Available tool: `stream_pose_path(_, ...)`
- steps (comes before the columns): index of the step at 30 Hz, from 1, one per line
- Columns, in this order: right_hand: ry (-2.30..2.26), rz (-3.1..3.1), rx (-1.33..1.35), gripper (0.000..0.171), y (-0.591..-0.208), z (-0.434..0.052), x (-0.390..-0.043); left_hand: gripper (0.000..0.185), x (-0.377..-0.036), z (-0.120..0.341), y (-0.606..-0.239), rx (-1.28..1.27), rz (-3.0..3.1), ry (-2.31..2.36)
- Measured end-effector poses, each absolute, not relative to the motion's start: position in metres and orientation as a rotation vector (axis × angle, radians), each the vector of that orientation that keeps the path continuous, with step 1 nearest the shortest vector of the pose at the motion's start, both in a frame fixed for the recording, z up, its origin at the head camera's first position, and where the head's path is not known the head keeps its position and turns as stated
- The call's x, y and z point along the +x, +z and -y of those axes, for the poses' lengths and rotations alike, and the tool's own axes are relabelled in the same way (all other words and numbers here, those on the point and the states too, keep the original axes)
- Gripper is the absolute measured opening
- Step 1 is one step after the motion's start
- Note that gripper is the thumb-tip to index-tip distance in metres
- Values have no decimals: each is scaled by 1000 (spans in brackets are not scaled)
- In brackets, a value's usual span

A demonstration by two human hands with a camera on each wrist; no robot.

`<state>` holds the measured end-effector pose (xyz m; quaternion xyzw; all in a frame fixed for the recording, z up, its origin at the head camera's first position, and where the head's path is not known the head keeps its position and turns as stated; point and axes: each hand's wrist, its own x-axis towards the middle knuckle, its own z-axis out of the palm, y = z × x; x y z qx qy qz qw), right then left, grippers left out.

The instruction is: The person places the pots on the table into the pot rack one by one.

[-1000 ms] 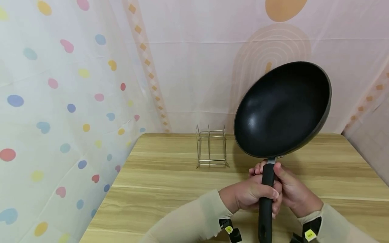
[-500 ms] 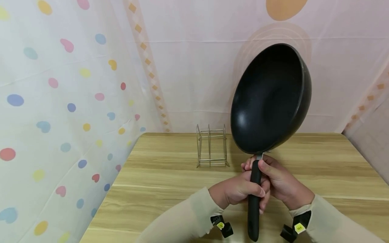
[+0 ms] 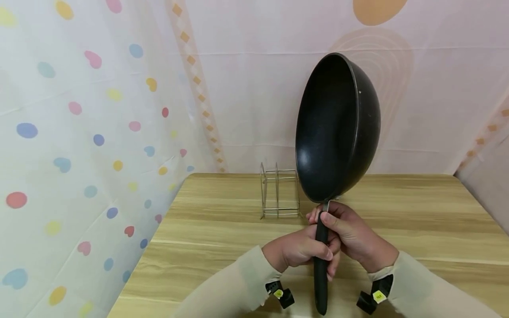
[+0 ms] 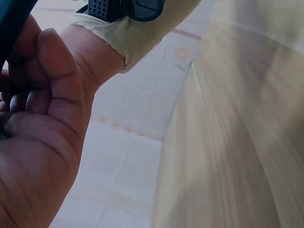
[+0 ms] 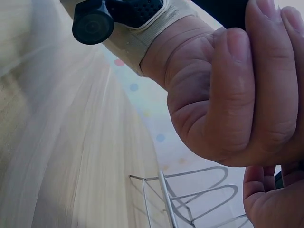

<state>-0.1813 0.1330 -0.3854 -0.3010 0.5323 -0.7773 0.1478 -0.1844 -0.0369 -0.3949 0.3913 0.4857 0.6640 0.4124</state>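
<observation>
Black wok, held aloft over the tabletop, tipped on edge with hollow face mostly leftward and handle angled toward the near edge. Gripped from both sides: left hand with thumb across the handle and fingers curled behind, right hand wrapped just above, thumb pressing near the top. Apt, being likely top-heavy, to twist with any slackening of the thumbs. Apt too, if swung left while low, to clip and topple the wire rack near the back edge; gap between them too uncertain to call.
</observation>
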Motion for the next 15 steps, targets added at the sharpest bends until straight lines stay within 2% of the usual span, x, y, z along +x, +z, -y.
stream_pose_path(15, -2211, -1721, -777, 14, -384, -104, -185, 9, -190, 65, -393, 985, -1319, 1625)
